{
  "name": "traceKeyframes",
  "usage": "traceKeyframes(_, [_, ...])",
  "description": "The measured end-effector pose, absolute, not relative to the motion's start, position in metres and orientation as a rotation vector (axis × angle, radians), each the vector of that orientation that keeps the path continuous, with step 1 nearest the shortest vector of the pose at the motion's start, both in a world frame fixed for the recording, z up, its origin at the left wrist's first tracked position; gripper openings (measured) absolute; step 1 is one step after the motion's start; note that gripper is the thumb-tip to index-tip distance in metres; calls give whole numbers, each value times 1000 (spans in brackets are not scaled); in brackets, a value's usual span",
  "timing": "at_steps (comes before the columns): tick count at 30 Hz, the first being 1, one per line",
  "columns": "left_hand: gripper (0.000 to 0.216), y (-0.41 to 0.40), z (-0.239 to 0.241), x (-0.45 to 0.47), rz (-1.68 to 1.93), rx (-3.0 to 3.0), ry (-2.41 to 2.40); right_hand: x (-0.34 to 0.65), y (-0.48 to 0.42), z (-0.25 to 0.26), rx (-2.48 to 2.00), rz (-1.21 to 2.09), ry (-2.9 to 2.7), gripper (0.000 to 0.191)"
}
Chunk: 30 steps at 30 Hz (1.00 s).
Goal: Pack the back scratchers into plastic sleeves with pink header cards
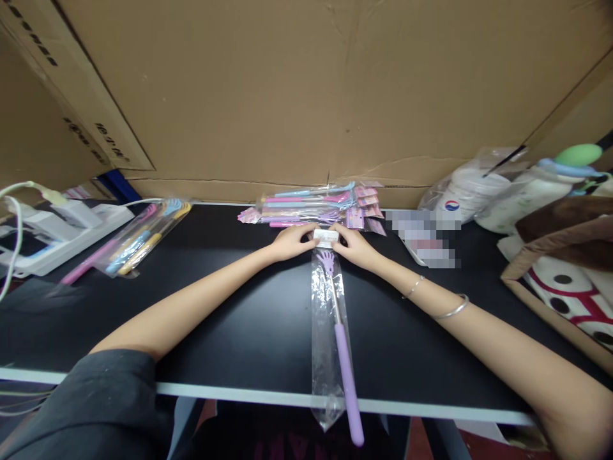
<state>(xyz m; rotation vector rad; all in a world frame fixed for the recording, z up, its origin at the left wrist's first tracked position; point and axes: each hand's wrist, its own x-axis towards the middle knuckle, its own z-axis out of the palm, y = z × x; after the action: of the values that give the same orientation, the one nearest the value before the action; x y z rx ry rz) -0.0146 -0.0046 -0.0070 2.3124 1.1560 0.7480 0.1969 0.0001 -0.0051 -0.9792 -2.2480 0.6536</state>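
My left hand and my right hand meet at the middle of the black table. Between them, their fingers are closed on the two sides of a small white card with faint print. Just below the card lies a purple back scratcher, its hand-shaped head towards me-away end and its long handle reaching past the table's front edge. A clear plastic bag runs beneath or around the scratcher; I cannot tell how much of it is inside. The bag's top end is hidden at the card.
Several bagged back scratchers are piled behind my hands, and more bagged ones lie left, near a white power strip. At right are a phone, a white cup, a bottle and a brown-trimmed bag. Cardboard walls the back.
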Motion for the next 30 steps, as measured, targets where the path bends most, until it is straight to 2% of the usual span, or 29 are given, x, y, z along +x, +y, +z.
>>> traceKeyframes(30, [20, -4, -8, -15, 760, 2310, 1136, 197, 0, -6, -964, 684, -2235, 11])
